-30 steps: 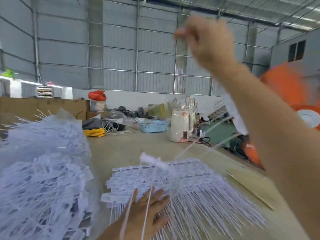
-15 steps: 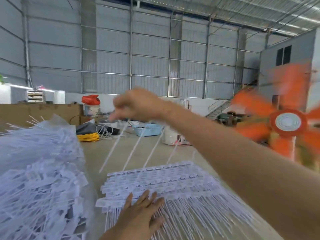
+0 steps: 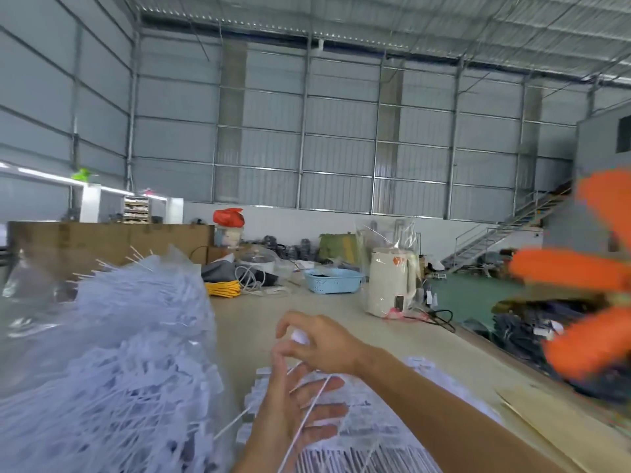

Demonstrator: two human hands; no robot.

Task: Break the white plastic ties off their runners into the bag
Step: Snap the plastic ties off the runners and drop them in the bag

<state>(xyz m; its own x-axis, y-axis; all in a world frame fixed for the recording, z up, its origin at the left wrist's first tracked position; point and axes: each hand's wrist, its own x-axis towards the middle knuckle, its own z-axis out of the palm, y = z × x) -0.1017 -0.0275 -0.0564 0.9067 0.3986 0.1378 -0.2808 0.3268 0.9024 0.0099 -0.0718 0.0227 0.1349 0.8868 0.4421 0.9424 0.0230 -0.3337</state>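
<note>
Left hand lies open w/ fingers spread on the runner sheet on the surface. Right hand pinches white ties just above. I'd press flat, snap fast, then drop em in the bag beside it.

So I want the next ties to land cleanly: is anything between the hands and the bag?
Nothing visible. The right hand, pinching a white piece, and the left hand sit just right of the bag, with only bare table between them.
</note>
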